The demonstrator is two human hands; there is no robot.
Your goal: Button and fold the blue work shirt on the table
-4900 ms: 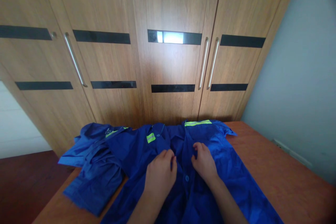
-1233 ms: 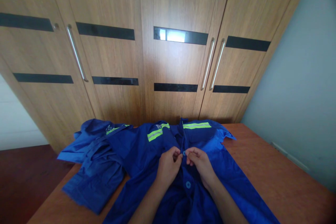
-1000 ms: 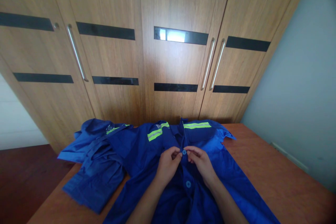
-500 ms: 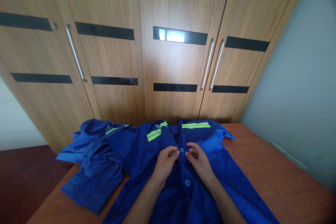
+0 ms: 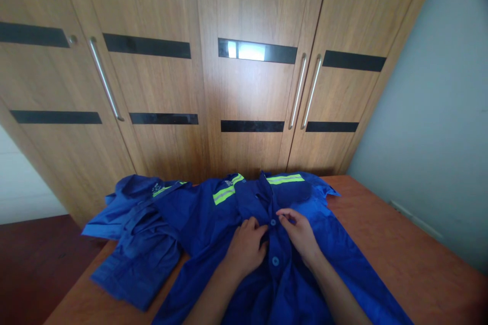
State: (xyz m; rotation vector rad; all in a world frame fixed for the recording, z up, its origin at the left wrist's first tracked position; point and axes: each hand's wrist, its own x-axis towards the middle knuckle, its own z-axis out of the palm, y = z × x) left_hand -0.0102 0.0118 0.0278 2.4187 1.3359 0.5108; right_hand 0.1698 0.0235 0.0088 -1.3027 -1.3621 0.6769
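Note:
A blue work shirt (image 5: 320, 244) with yellow-green reflective strips is spread face up, its collar towards the wardrobe. My left hand (image 5: 247, 246) is bent over the left side of the front placket, fingers closed on the cloth; the tips are partly hidden. On the other side, my right hand (image 5: 299, 233) pinches the placket edge beside an upper button (image 5: 273, 222). A lower button (image 5: 275, 261) shows below, between my forearms. Both buttons are light blue and round.
More folded blue clothing (image 5: 141, 259), with a reflective strip, lies to the left. Everything rests on a reddish-brown wooden surface (image 5: 400, 259). Behind it stands a wooden wardrobe (image 5: 247, 86) with metal handles and dark strips. A pale wall (image 5: 438, 127) is at the right.
My left hand has shifted slightly down, away from the upper button. My right hand has moved a little right with the placket. The view has turned slightly.

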